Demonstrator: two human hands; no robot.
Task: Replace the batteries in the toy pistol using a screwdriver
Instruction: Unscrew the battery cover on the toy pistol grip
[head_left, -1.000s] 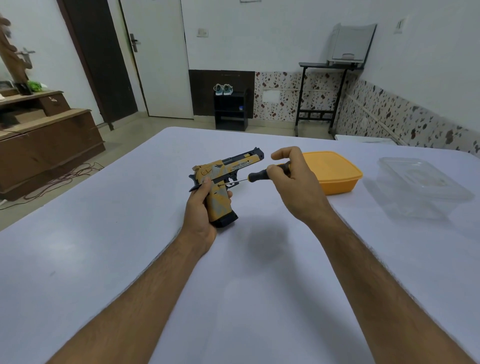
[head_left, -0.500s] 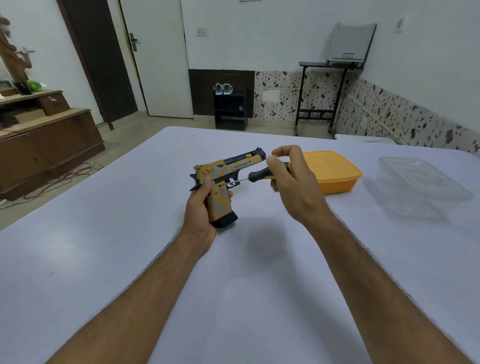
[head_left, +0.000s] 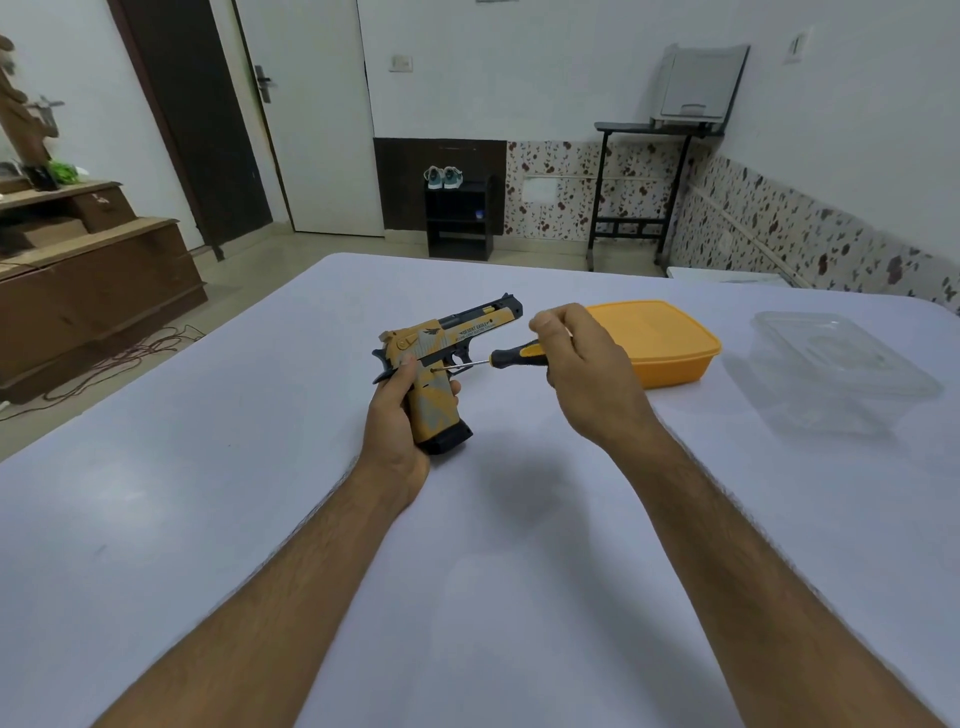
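My left hand (head_left: 396, 421) grips the handle of a yellow, grey and black toy pistol (head_left: 451, 343), held above the white table with the barrel pointing up and to the right. My right hand (head_left: 584, 371) pinches the black and yellow handle of a small screwdriver (head_left: 501, 358). The screwdriver's thin shaft points left, and its tip sits against the side of the pistol's grip, just above my left thumb. The black magazine base sticks out below my left palm.
An orange lidded box (head_left: 657, 340) sits on the table (head_left: 260, 493) just right of my right hand. A clear plastic container (head_left: 831, 366) stands farther right. Beyond the table are a shoe stand, a black desk and wooden furniture at left.
My right fingers have shifted on the screwdriver handle, the thumb lifting and moving round it. The pistol and my left hand have stayed in place.
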